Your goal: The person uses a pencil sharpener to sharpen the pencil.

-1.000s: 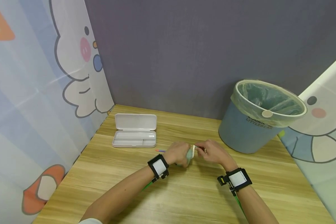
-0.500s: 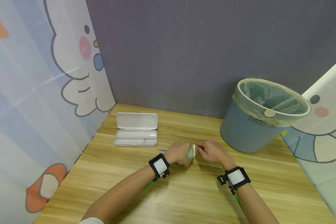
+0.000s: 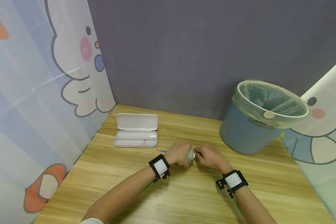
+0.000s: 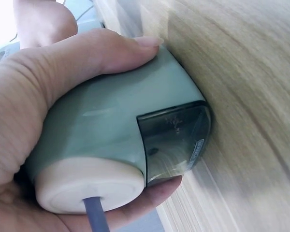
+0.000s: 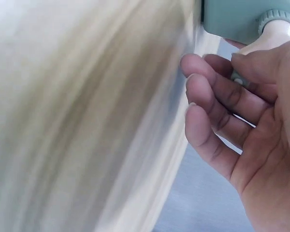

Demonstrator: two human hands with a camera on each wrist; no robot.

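Observation:
My left hand (image 3: 180, 153) grips a green hand-crank pencil sharpener (image 4: 111, 99) on the table, its thumb lying across one side and its fingers curled round the other. A dark see-through shavings drawer (image 4: 174, 140) faces the table side in the left wrist view. A blue-purple pencil (image 4: 95, 215) sticks out of the hole in the cream front. On the opposite end, my right hand (image 3: 211, 157) pinches the small green knob (image 5: 239, 79) of the cream crank (image 5: 279, 35) between thumb and forefinger. Its other fingers are loosely bent. The pencil's tip inside the sharpener is hidden.
A white pencil case (image 3: 135, 142) lies with its lid up, left of the hands and further back. At the back right stands a blue bin (image 3: 245, 130) with a clear liner. A grey wall (image 3: 168, 56) closes off the wooden table's (image 3: 173, 199) far edge.
The right hand has dropped slightly toward the person, turning the crank with it. The left hand and the sharpener stay in place, with the pencil still sticking out.

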